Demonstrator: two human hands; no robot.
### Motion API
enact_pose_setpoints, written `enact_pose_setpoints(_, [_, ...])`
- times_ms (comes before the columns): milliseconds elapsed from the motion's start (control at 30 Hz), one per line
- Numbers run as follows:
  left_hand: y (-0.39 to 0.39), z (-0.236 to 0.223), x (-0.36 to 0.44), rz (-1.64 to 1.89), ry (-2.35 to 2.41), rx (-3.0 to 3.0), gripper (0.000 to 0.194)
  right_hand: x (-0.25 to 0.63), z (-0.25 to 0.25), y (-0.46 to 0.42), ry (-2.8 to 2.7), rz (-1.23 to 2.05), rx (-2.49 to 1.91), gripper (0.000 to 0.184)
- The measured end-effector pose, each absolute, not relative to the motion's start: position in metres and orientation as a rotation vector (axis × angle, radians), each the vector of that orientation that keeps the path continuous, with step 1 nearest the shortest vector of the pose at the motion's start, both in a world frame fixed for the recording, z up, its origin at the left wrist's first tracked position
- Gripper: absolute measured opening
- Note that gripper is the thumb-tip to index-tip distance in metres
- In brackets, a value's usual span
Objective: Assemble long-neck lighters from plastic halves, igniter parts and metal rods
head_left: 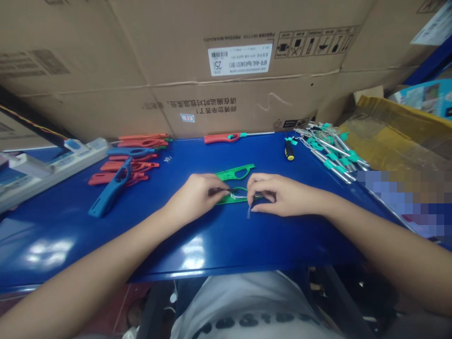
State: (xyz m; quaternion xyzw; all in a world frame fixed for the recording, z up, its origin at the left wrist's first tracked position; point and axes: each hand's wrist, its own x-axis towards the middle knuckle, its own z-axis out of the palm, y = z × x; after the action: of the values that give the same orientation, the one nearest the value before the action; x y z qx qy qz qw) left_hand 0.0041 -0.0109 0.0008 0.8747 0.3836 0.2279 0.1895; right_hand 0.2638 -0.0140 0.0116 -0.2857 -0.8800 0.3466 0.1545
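Observation:
A green plastic lighter shell half point(237, 195) lies flat on the blue table point(197, 235), between my two hands. My left hand point(197, 195) is closed in a pinch at its left end, holding a thin dark metal part with fine wires. My right hand point(277, 194) is closed over the shell's right end, fingers curled down onto it. A second green shell half point(235, 173) lies just behind, untouched.
Red and blue shell halves point(130, 165) lie at the back left beside a white power strip point(52, 160). An assembled red lighter point(226, 137), a black-and-yellow screwdriver point(289, 150) and several metal tubes with teal parts point(332, 150) lie at the back. Cardboard boxes point(212, 70) wall the rear.

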Motion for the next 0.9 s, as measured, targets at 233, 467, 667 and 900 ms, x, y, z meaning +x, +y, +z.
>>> enact_pose_setpoints(233, [-0.012,0.005,0.003,0.599,1.065,2.463,0.015,0.264,0.011,-0.017,-2.555,0.905,-0.858,0.021])
enact_pose_setpoints(467, [-0.013,0.009,-0.001,0.548,1.012,2.521,0.016,0.261,0.01,-0.017,-2.526,0.852,-0.969,0.029])
enact_pose_setpoints(667, [-0.016,0.012,0.0,0.386,0.996,2.678,0.021,0.261,0.008,-0.018,-2.536,0.813,-1.014,0.032])
enact_pose_setpoints(900, [-0.03,0.024,0.003,0.062,1.164,2.819,0.03,0.259,0.006,-0.021,-2.596,0.657,-1.0,0.031])
